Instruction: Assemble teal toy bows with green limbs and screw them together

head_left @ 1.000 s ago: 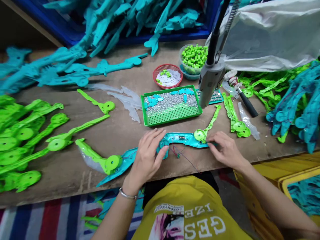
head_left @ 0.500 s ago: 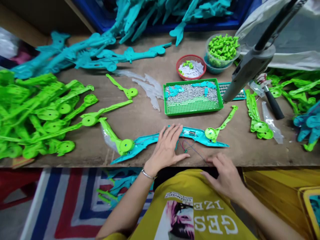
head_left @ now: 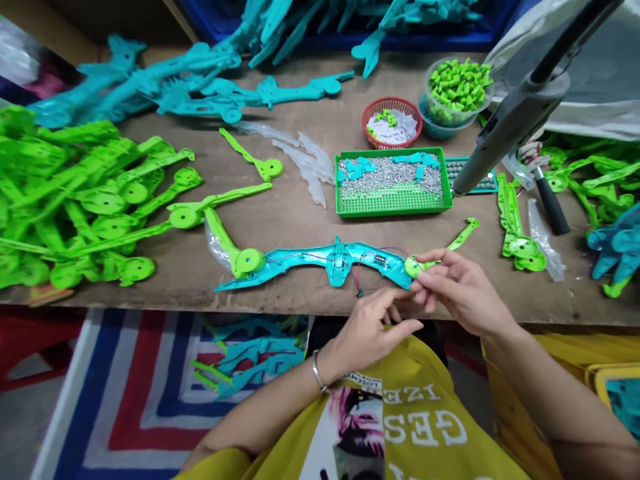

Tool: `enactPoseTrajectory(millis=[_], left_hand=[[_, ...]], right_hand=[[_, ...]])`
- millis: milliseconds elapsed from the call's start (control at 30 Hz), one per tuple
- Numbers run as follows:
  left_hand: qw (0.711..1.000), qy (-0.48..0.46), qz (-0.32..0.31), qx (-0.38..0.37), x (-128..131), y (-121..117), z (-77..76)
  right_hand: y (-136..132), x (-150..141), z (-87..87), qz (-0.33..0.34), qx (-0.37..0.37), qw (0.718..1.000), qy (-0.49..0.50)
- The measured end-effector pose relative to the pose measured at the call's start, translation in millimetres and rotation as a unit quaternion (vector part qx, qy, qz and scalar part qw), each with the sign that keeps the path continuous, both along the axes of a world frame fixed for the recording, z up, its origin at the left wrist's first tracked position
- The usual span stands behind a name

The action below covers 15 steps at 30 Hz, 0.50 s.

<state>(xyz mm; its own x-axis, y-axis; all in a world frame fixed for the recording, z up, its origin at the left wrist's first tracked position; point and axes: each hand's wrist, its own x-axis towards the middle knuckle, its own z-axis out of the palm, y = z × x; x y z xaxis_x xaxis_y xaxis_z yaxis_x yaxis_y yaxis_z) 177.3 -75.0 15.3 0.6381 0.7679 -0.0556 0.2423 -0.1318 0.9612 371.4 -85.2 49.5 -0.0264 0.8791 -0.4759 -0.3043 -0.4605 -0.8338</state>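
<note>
A curved turquoise plastic shell, inner side up, lies along the table's front edge with thin wires and a small dark connector at its middle. A green plastic arm with a round hub sits at its left end, and another green arm at its right end. Over that right end, my right hand pinches a thin wire that runs across the shell. My left hand is just in front of the shell, thumb apart, fingertips partly hidden beside my right hand.
Behind the shell stands a green tray of small metal screws and turquoise bits. A red basket and a tub of green pegs are further back. Green arms pile up at left. A grey pole-like tool hangs at right.
My left hand has let go of the shell's middle and moved right and toward me. My right hand has risen to the shell's right end with the wire.
</note>
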Motion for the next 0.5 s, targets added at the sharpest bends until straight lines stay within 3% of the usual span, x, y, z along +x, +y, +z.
enactPoseTrajectory(millis=[100, 200, 267, 400, 500], left_hand=[[0.987, -0.036, 0.008, -0.157, 20, -5, -5.9], [0.941, -0.104, 0.041, -0.319, 27, 4, -10.1], [0.908, -0.141, 0.064, -0.390, 29, 13, -8.9], [0.880, -0.189, 0.127, -0.418, 40, 24, -4.2], [0.886, -0.188, 0.134, -0.402, 49, 25, -2.3]], right_hand=[[13, 2, -2.8, -0.007, 0.030, 0.999, -0.022], [11, 17, -8.2, -0.032, 0.070, 0.992, -0.105], [0, 27, -11.6, -0.021, 0.081, 0.985, -0.150], [-31, 27, -17.0, 0.066, 0.072, 0.987, -0.129], [-43, 17, -19.7, 0.045, 0.059, 0.990, -0.124]])
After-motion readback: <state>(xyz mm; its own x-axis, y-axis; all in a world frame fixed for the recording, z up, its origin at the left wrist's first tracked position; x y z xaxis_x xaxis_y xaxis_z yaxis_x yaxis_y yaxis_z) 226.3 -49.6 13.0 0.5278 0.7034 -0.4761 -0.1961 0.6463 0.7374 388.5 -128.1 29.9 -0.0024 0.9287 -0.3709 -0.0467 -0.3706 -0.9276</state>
